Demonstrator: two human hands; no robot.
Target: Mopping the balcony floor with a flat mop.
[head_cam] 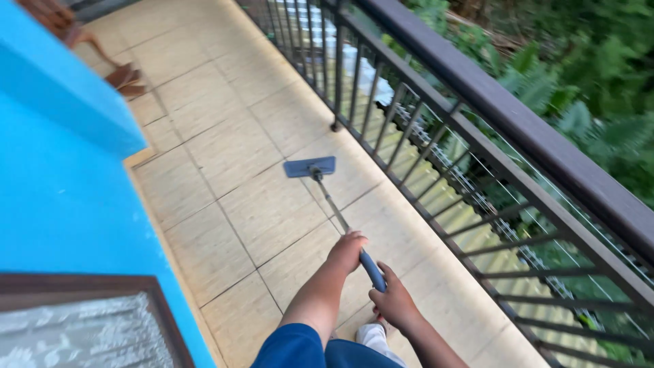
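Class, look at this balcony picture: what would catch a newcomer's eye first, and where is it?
Both hands, left hand above right hand, grip a flat mop whose blue head rests mid-floor on the beige tiles. A bright blue wall fills the left side, and a dark railing runs along the right before green foliage.

Flat mop point(310, 167): blue head flat on the beige tiled floor point(231, 157), far from the person. Left hand point(347, 251) grips the handle higher up; right hand point(392, 300) grips its blue end. Dark railing point(518, 123) right; blue wall point(61, 191) left.
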